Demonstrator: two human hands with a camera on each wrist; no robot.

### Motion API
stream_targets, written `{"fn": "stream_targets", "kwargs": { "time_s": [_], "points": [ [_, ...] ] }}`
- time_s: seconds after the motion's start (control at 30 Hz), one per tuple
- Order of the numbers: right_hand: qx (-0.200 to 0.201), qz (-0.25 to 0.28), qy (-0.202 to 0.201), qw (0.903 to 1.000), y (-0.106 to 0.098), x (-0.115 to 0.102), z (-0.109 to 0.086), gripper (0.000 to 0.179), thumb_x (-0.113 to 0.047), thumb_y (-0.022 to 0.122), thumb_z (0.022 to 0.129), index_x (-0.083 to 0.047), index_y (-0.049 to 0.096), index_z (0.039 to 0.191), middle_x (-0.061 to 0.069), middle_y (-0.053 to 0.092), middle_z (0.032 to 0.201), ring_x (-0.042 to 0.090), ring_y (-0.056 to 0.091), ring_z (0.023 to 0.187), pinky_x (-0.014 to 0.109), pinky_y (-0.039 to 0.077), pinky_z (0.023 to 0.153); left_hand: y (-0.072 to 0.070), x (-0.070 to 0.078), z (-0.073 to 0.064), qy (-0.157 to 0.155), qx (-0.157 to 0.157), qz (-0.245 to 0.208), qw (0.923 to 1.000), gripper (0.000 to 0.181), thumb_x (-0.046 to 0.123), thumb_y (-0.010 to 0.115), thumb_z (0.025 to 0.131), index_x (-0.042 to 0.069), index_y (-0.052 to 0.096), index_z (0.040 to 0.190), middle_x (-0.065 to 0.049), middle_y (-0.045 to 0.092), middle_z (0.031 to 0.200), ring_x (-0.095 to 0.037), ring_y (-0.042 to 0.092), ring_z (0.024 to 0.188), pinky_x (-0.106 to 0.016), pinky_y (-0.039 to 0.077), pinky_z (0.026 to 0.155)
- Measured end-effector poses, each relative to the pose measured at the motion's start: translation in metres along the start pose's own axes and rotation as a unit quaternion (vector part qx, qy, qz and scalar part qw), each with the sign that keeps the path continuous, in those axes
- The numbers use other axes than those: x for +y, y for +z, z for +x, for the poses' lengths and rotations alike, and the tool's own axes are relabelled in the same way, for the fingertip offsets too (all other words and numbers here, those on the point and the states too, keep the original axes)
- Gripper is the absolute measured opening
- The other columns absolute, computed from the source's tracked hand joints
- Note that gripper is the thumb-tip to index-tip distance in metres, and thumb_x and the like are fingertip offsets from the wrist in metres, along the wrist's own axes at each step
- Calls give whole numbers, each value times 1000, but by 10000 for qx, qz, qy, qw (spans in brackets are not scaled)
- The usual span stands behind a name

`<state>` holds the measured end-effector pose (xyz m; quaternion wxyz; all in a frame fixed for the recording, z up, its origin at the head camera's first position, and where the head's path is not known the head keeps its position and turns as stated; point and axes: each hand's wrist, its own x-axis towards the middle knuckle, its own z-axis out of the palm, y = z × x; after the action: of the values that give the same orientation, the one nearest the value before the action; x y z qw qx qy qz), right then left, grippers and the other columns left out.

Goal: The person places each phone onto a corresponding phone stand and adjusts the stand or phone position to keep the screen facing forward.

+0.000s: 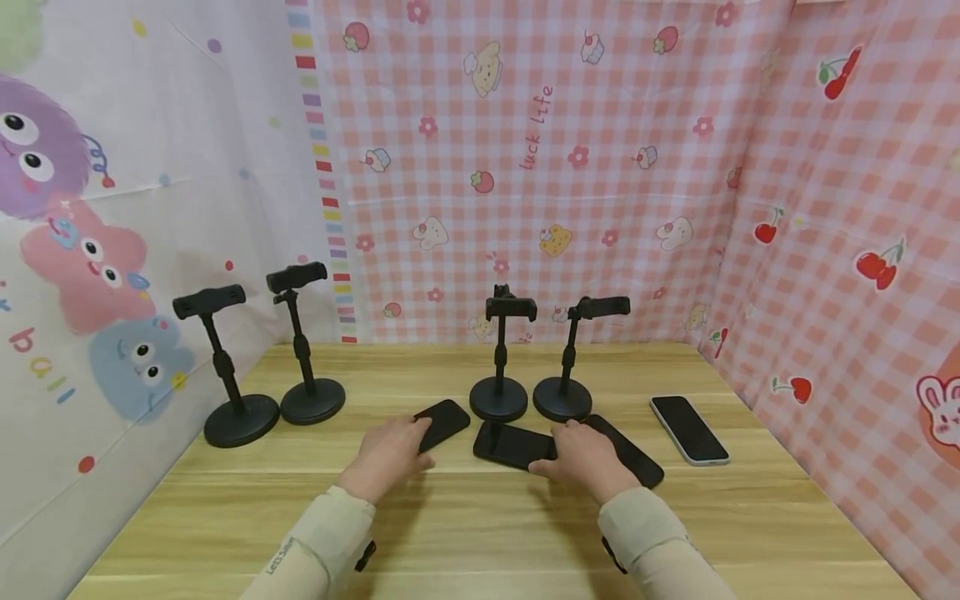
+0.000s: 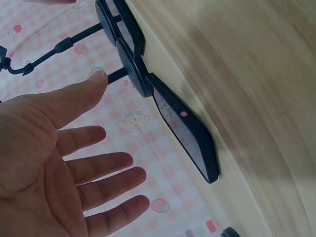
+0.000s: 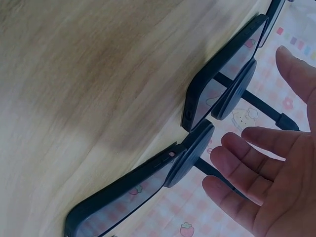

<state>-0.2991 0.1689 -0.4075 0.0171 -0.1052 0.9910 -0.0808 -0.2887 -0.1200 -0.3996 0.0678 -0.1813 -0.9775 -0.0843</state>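
Lower centre: left hand [image 1: 388, 457], fingers extended and holding nothing, near one black phone [image 1: 447, 422]; right hand [image 1: 588, 458], fingers relaxed, likewise empty, near two black phones [image 1: 508, 444]. Lower right: white-edged phone [image 1: 688, 429].

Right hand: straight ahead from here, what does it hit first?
Probably the rightmost stand's base, just beyond the right hand in the head view. Height is unclear, so it might pass above.
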Motion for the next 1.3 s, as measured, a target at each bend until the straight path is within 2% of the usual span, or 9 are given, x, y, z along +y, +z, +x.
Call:
{"fn": "stream_targets", "kwargs": {
  "time_s": [0.17,0.37,0.53,0.8,1.3],
  "points": [
    [33,-31,-38,10000,0,0,0,74,-55,74,84,3,61,129,27,57,129,41,60,111,54,49,90,1,3,4,10,-102,-159,9998,53,29,80,85,2,63,127,-18,67,115,-35,65,105,-50,53,82],
    [35,-30,-89,9999,-1,0,-2,69,-53,74,84,3,64,123,23,62,121,38,62,106,53,50,86,-1,5,15,-95,-347,-512,9980,54,35,74,90,5,61,133,-16,65,126,-35,61,115,-51,50,90],
    [18,-26,-139,9999,1,0,-3,63,-52,74,85,2,67,115,20,65,115,35,63,100,51,51,84,-2,6,25,-54,-379,-677,9970,53,35,73,91,3,62,132,-15,64,127,-35,60,116,-50,48,95],
    [-18,0,-210,9998,1,-3,-5,59,-52,74,85,0,68,113,17,66,112,34,64,98,50,52,83,-4,9,37,-148,-503,-1075,9928,50,34,73,91,4,64,130,-13,67,123,-31,64,109,-48,48,94],
    [-27,-42,-250,9997,3,-4,-5,50,-52,74,85,-4,71,99,13,66,100,29,64,85,48,52,75,-21,14,70,-85,-403,-1085,9932,49,37,69,94,5,64,130,-12,70,115,-26,66,101,-46,52,86]
  ]
}}
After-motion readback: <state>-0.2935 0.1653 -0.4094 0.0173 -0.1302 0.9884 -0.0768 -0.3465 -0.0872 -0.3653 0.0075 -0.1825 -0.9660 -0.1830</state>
